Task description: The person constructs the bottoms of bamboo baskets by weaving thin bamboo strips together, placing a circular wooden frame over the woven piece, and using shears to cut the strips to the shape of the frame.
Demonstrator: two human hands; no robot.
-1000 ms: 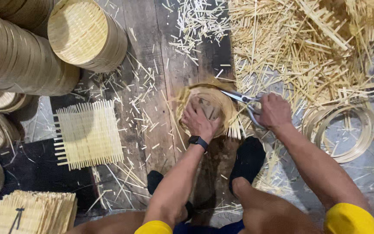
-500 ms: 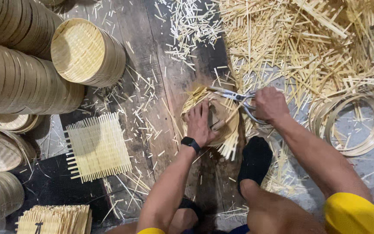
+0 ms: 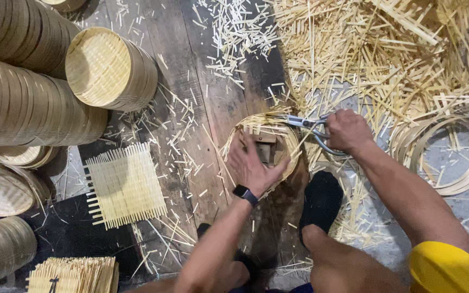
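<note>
Left hand (image 3: 253,165) presses flat inside the round bamboo basket (image 3: 261,146); right hand's (image 3: 347,130) grip clasps shears (image 3: 302,122).

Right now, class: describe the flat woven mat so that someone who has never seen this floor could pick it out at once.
Start at the stacks of round bamboo trays on the left. Just below them, left of the left hand, the mat lies on the floor. It alone is square and flat, with loose strip ends sticking out along its edges.
</note>
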